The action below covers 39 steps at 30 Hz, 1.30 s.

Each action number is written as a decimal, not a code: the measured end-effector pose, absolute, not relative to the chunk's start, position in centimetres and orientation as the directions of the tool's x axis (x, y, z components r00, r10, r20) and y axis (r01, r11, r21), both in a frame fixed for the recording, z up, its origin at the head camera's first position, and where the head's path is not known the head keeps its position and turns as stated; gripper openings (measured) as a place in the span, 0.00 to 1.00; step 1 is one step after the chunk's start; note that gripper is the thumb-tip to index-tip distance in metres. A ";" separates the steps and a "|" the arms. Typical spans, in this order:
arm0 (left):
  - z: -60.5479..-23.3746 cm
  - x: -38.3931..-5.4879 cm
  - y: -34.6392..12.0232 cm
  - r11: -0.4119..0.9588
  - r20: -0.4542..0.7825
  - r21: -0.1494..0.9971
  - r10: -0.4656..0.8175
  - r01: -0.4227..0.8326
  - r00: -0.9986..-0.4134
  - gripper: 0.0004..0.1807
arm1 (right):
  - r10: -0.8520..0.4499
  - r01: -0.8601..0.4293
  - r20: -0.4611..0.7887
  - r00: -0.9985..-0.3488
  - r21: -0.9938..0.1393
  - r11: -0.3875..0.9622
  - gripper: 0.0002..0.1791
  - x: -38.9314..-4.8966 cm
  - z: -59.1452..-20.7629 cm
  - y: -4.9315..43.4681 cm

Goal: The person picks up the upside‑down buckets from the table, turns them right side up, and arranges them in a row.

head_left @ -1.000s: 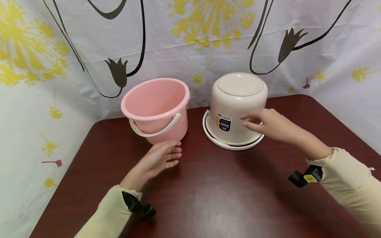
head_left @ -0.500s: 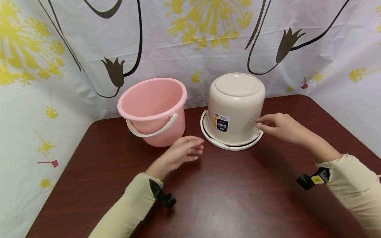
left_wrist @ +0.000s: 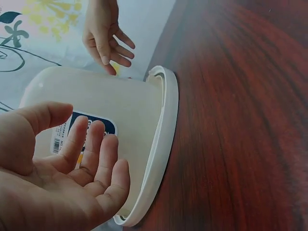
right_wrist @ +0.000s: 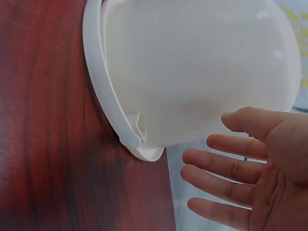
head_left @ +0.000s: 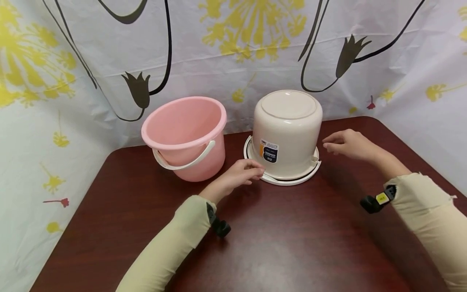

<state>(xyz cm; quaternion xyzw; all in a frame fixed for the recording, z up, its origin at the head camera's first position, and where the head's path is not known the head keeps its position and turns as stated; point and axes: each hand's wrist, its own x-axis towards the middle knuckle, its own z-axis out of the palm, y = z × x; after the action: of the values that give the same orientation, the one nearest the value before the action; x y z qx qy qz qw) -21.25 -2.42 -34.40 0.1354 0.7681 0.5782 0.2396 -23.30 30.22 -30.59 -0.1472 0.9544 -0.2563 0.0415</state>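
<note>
An off-white bucket (head_left: 286, 134) stands upside down on the table, its base facing up and its white handle (head_left: 288, 181) lying around the rim. A dark label (head_left: 269, 151) on its side reads upside down. My left hand (head_left: 238, 175) is at the bucket's front left, fingers loosely bent, holding nothing; in the left wrist view its palm (left_wrist: 62, 178) faces up before the label. Off the bucket's right side, my right hand (head_left: 348, 144) hangs apart from it with nothing in its grasp. In the right wrist view the fingers (right_wrist: 224, 168) are spread beside the bucket wall.
A pink bucket (head_left: 217, 156) with a white handle stands upright behind my left forearm. The dark red table (head_left: 284, 243) reaches back to a white curtain (head_left: 204, 77) printed with flowers. Dark camera mounts (head_left: 220, 227) sit on both wrists.
My left hand has moved right, from beside the pink bucket to the off-white bucket's front left. My right hand has shifted right, from before the off-white bucket to beside it. Both buckets stay put.
</note>
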 end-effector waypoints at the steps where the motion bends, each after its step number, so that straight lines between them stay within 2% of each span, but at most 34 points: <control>1: -34.5 -21.4 -2.3 0.310 -0.201 0.950 0.483 -0.049 -0.852 0.15 | -0.299 -0.251 -0.013 -0.954 -0.507 0.824 0.21 -23.7 -30.6 30.3; 7: -34.8 -22.3 -1.5 0.363 -0.073 0.922 0.506 0.135 -0.860 0.12 | -0.277 -0.200 -0.068 -0.959 -0.531 0.824 0.22 -26.1 -31.4 30.7; 13: -35.4 -22.9 -0.8 0.421 0.016 0.853 0.569 0.308 -0.822 0.09 | -0.258 -0.127 -0.148 -0.955 -0.580 0.804 0.24 -28.3 -32.5 31.3; 21: -35.6 -23.4 -0.1 0.517 0.040 0.710 0.648 0.478 -0.760 0.09 | -0.292 -0.101 -0.225 -0.930 -0.606 0.789 0.25 -30.1 -32.7 31.0; 28: -36.1 -23.8 0.6 0.615 0.024 0.463 0.711 0.638 -0.703 0.14 | -0.291 -0.060 -0.271 -0.917 -0.630 0.774 0.22 -30.8 -32.9 30.6; 32: -36.0 -23.6 1.0 0.666 -0.013 0.339 0.710 0.665 -0.705 0.15 | -0.282 -0.020 -0.304 -0.910 -0.647 0.762 0.21 -31.1 -33.2 30.3; 39: -36.3 -23.7 1.4 0.679 -0.042 0.244 0.720 0.692 -0.692 0.14 | -0.256 0.025 -0.332 -0.908 -0.653 0.757 0.18 -31.6 -33.6 30.0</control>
<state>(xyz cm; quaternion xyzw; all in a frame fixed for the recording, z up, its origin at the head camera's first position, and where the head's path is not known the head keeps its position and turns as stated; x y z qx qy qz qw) -23.67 1.37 -36.30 0.3864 0.9139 0.1048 0.0674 -31.60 29.97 -33.62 -0.0629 0.9146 -0.3429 0.2050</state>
